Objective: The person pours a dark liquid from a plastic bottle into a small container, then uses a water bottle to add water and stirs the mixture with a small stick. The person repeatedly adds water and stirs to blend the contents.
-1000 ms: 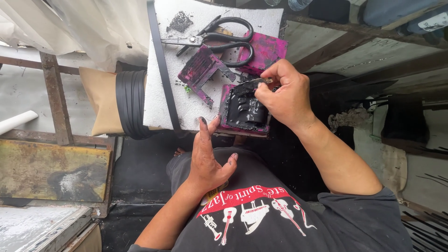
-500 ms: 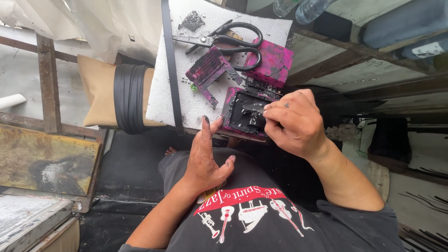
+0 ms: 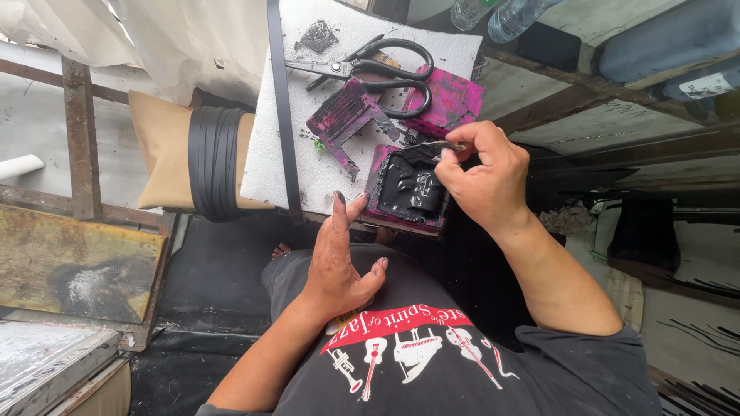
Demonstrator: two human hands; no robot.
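My right hand (image 3: 483,176) pinches a thin metal tool (image 3: 437,145) and holds its tip over a pink block (image 3: 408,189) that is covered with a glossy black mass. The block lies at the near edge of a white foam board (image 3: 330,171). My left hand (image 3: 339,254) rests just in front of the board with fingers spread and blackened tips, two fingertips touching the block's near left edge. Further back on the board lie black scissors (image 3: 383,66), a pink notched piece (image 3: 345,118) and a second pink block (image 3: 454,103).
A black strip (image 3: 280,108) runs along the board's left side. A stack of black bands (image 3: 215,162) wraps a tan pad to the left. A rusty metal frame (image 3: 81,146) stands at far left; plastic bottles (image 3: 493,14) lie at top; a small black crumb pile (image 3: 317,35) sits on the board.
My right hand has shifted right and up from covering the black-coated block, which now shows. The left hand has kept its place by the block.
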